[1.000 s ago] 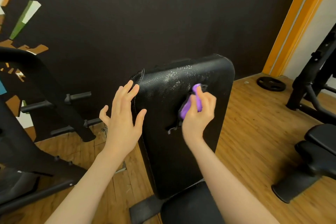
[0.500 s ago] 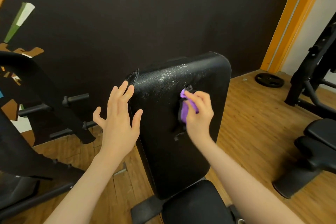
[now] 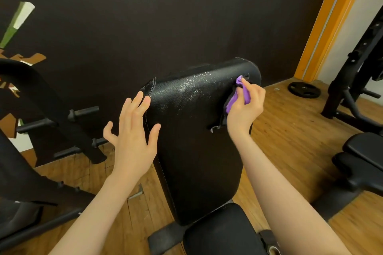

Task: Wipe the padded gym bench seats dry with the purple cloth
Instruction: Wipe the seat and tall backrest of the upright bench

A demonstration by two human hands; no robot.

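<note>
At about one o'clock from the frame's centre, near the top right corner of the upright back pad [image 3: 199, 147], the right hand [image 3: 244, 107] presses the purple cloth [image 3: 236, 97] against the black vinyl. Its fingers [image 3: 251, 91] are curled closed around the bunched cloth, with a crumpled tip poking out above the index finger, so the wad sits between palm and pad; bunching it this way probably gives a firm, thick contact for soaking up moisture. A dark strap or tag dangles from under the hand at its seven o'clock; what it belongs to is unclear.

Fine droplets glisten across the upper band of the pad, running from the cloth toward ten o'clock, which suggests that this strip is not yet dry and the wiping is only partly done.

The left hand [image 3: 132, 130] is at nine o'clock of the pad, fingers spread wide and holding nothing, fingertips close to the pad's stitched left edge. Whether it touches the edge cannot be told; it looks placed to steady the pad against the wiping push.

The lower seat pad [image 3: 223, 232] lies at six o'clock, and another bench [image 3: 364, 151] stands on the wooden floor [image 3: 290, 141] at three o'clock.
</note>
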